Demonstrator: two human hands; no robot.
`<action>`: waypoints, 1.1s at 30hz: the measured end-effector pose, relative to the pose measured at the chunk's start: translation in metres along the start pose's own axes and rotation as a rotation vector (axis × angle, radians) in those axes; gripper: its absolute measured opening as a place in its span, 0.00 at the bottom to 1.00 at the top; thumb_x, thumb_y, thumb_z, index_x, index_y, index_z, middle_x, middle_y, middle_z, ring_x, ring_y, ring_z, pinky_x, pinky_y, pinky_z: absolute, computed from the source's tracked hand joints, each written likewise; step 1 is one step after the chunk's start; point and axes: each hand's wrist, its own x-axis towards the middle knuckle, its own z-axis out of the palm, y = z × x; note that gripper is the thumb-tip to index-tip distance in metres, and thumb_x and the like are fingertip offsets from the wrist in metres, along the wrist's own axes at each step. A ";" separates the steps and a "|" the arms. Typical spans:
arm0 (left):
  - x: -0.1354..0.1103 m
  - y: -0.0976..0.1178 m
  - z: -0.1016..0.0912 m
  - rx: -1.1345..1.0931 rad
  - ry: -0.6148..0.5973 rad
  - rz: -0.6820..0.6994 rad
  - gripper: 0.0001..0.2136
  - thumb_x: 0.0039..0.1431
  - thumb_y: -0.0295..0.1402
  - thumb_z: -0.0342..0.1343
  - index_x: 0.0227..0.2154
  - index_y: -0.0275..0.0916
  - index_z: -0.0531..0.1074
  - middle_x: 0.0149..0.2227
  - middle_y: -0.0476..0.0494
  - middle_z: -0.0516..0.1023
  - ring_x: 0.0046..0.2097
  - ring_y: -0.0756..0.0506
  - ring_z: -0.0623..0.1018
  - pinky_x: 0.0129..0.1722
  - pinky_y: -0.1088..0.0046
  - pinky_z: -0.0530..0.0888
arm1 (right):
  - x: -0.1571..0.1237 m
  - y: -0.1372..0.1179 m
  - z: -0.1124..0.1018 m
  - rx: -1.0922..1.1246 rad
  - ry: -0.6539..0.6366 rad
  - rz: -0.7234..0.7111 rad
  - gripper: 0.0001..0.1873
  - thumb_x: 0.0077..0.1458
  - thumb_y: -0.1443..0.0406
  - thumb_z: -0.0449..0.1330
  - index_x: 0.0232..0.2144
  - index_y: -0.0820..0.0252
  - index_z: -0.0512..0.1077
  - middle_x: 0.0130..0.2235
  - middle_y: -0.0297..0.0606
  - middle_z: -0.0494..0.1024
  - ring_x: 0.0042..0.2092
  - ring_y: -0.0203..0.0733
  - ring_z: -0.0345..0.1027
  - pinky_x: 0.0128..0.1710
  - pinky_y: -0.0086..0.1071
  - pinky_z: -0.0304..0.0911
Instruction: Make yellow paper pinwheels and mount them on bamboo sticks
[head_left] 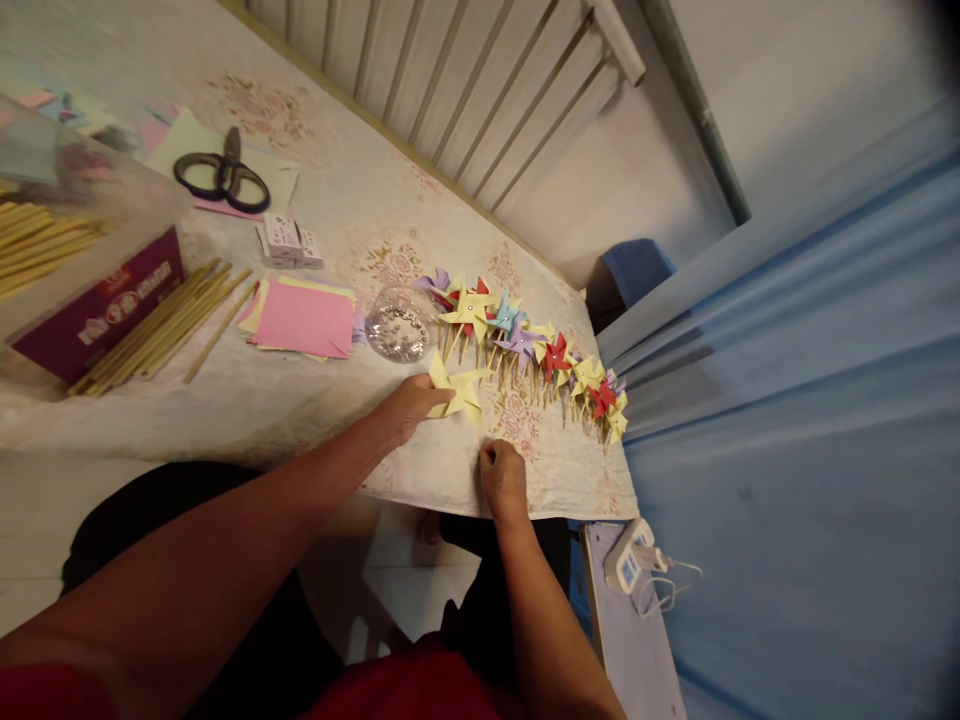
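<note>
Between the thumb and fingers of my left hand (411,405) is a yellow paper pinwheel (463,388), held just over the tablecloth. My right hand (504,478) is closed near the table's front edge, apart from the pinwheel; whatever its fingers may hold is hidden. Just beyond my left hand stands a clear round dish (399,325) with many small shiny metal pieces. A row of pinwheels on sticks (523,340), in yellow, red, purple and blue, runs to the right. Left of the dish lies a stack of paper squares (306,316), pink on top.
Black-handled scissors (223,178) lie on coloured paper at the back left, near small white boxes (289,242). Wooden sticks (154,330) lie beside a plastic bin (97,290). A blue curtain (787,400) hangs right, by a power strip (630,555).
</note>
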 end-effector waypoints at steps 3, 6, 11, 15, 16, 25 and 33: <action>-0.001 0.001 0.001 0.004 -0.004 0.013 0.12 0.41 0.29 0.65 0.32 0.34 0.75 0.30 0.46 0.80 0.33 0.47 0.77 0.36 0.74 0.72 | 0.000 -0.001 0.000 0.059 0.013 0.037 0.09 0.52 0.68 0.54 0.25 0.59 0.73 0.29 0.40 0.78 0.33 0.42 0.69 0.37 0.33 0.61; -0.002 0.002 0.003 0.017 0.005 0.021 0.11 0.41 0.29 0.64 0.31 0.33 0.75 0.29 0.45 0.80 0.32 0.48 0.77 0.35 0.74 0.71 | 0.002 0.001 -0.003 0.217 0.045 0.150 0.07 0.49 0.65 0.56 0.22 0.58 0.71 0.25 0.36 0.75 0.29 0.40 0.67 0.35 0.32 0.61; -0.002 0.000 0.004 0.052 -0.003 0.043 0.12 0.40 0.30 0.64 0.32 0.33 0.76 0.30 0.45 0.81 0.32 0.48 0.77 0.35 0.74 0.71 | 0.010 -0.016 -0.024 0.511 0.172 0.145 0.08 0.49 0.61 0.57 0.23 0.58 0.71 0.23 0.31 0.72 0.26 0.37 0.63 0.30 0.30 0.61; -0.003 -0.002 0.005 0.098 -0.032 0.073 0.12 0.42 0.30 0.62 0.33 0.33 0.77 0.32 0.45 0.81 0.33 0.47 0.78 0.37 0.73 0.71 | 0.018 -0.051 -0.036 0.571 0.216 -0.034 0.08 0.53 0.62 0.58 0.27 0.59 0.74 0.27 0.32 0.74 0.30 0.37 0.65 0.34 0.31 0.62; -0.003 -0.001 0.005 0.107 -0.035 0.076 0.12 0.42 0.30 0.62 0.33 0.32 0.77 0.32 0.44 0.81 0.34 0.47 0.78 0.37 0.73 0.71 | 0.020 -0.059 -0.036 0.559 0.218 -0.069 0.08 0.54 0.62 0.58 0.27 0.59 0.74 0.27 0.32 0.74 0.30 0.37 0.65 0.34 0.31 0.61; -0.005 0.001 0.008 0.136 -0.052 0.121 0.15 0.39 0.33 0.63 0.33 0.33 0.77 0.31 0.46 0.81 0.37 0.45 0.77 0.41 0.71 0.71 | 0.035 -0.073 -0.020 0.472 0.207 -0.174 0.08 0.56 0.64 0.59 0.28 0.59 0.76 0.28 0.32 0.73 0.30 0.36 0.64 0.34 0.30 0.60; -0.004 -0.002 0.008 0.185 -0.023 0.097 0.11 0.41 0.32 0.63 0.31 0.34 0.77 0.30 0.46 0.80 0.35 0.46 0.77 0.38 0.71 0.71 | 0.035 -0.066 -0.013 0.456 0.209 -0.141 0.07 0.56 0.63 0.59 0.29 0.59 0.76 0.28 0.32 0.73 0.31 0.37 0.64 0.35 0.30 0.61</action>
